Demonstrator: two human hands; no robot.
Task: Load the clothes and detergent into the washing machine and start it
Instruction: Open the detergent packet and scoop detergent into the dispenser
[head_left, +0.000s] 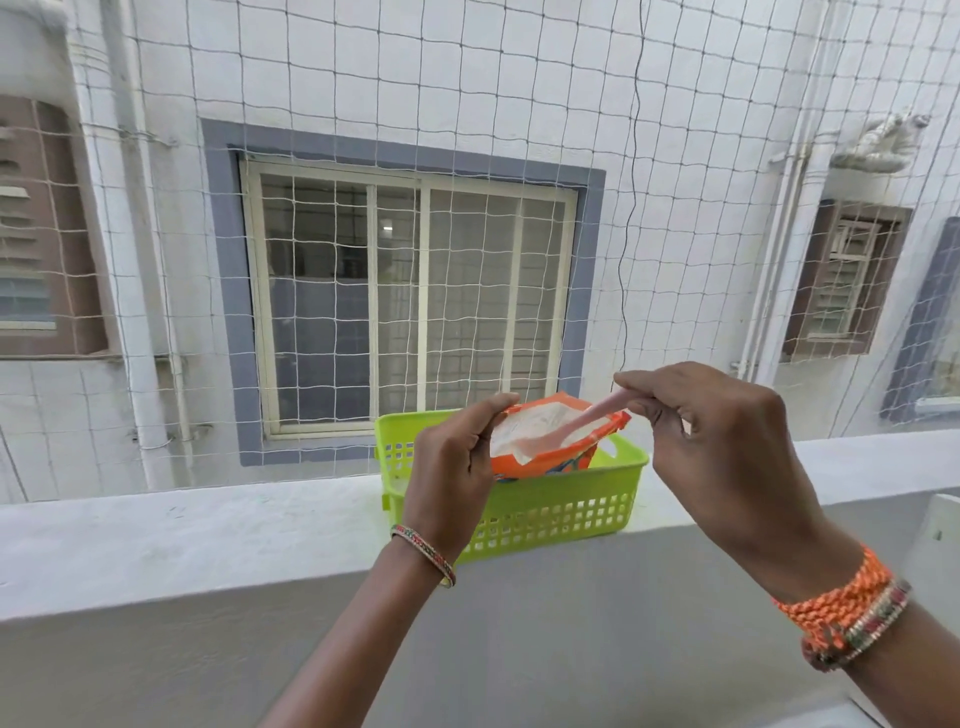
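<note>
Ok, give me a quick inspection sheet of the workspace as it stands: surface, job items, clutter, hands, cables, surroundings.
Surface: white ledge of a balcony wall, carrying the green basket.
Job's things: orange detergent pouch open, standing in the basket, white powder visible; pink spoon dipped into it. No washing machine or clothes in view.
Clutter: nothing seen.
Hands: left hand grips the pouch's rim; right hand pinches the spoon handle.
Cables: a thin dark wire hangs beyond the netting.
Surroundings: safety netting above the ledge; opposite wall with a sliding window; a white object at the right edge, unidentifiable.
</note>
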